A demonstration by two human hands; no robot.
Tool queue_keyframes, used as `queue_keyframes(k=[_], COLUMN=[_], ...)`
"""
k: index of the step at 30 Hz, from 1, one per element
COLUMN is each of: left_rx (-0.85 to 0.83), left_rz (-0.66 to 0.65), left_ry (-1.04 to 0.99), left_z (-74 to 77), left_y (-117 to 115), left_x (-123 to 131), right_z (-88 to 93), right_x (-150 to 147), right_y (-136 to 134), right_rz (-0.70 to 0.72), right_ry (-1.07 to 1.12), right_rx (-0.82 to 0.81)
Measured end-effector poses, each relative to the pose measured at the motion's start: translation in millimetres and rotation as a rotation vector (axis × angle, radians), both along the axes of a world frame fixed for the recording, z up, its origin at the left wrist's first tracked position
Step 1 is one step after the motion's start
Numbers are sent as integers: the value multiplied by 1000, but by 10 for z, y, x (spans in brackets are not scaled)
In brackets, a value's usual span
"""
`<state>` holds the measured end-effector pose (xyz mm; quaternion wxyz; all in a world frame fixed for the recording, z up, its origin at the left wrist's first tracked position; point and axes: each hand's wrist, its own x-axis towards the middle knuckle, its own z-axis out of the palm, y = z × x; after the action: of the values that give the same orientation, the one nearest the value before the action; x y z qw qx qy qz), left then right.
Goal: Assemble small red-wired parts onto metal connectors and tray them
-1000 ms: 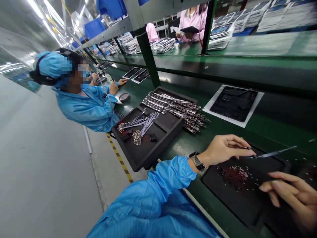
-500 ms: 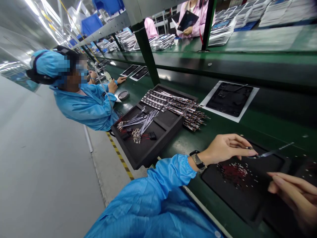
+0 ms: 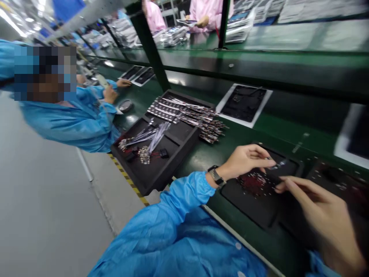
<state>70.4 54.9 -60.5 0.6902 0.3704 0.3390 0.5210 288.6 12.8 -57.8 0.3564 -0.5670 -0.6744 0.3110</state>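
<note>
By the far edge of our flat black tray [image 3: 245,211], our left hand [image 3: 248,157] pinches a glossy strip [image 3: 281,164]; brushing by our right hand [image 3: 314,204], grip too blurred to tell, could scatter tiny red-and-white parts [image 3: 251,184].

Can count four dark panels [image 3: 245,103] toward the far edge of the tabletop [image 3: 198,159]: two left, one midway, one right. One divided tray [image 3: 140,175] at the near edge, holding two bundles of grey ribbons [image 3: 159,137]; one round dish [image 3: 126,105]; one distinct pile of small red-and-black parts [image 3: 250,184]; one blurred thin piece [image 3: 280,165] beyond it.
</note>
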Motion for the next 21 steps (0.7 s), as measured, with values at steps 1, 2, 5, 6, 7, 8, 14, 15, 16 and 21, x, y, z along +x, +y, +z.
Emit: queue_keyframes(k=[1,2,5,6,7,8,14,15,16,21], left_rx=[-2,-2,0,3,12,20,-1,-7,-10,-7], left_rz=[10,14,55,55,74,79,44,35,27,-12], left_ry=[10,12,32,50,67,76,50,51,52,65], left_z=[21,42,69,62,50,36,40,48,54,26], left_y=[-25,-54,-124,-134,-138,-141,-204,-217,-228,-252], left_x=[4,8,-1,-9,-16,-22,5,15,24,49], right_z=[37,67,120,126,128,129,121,119,117,115], right_x=[-5,-10,-28,-36,-43,-49,-65,-66,-68,-85], right_y=[-10,-23,-61,-67,-69,-70,-97,-103,-110,-133], right_rz=[31,55,100,100,105,101,74,81,86,107], right_ry=[64,113,212,241,266,286,296,295,294,245], right_rx=[-62,-107,-167,-164,-162,-155,-124,-126,-130,-96])
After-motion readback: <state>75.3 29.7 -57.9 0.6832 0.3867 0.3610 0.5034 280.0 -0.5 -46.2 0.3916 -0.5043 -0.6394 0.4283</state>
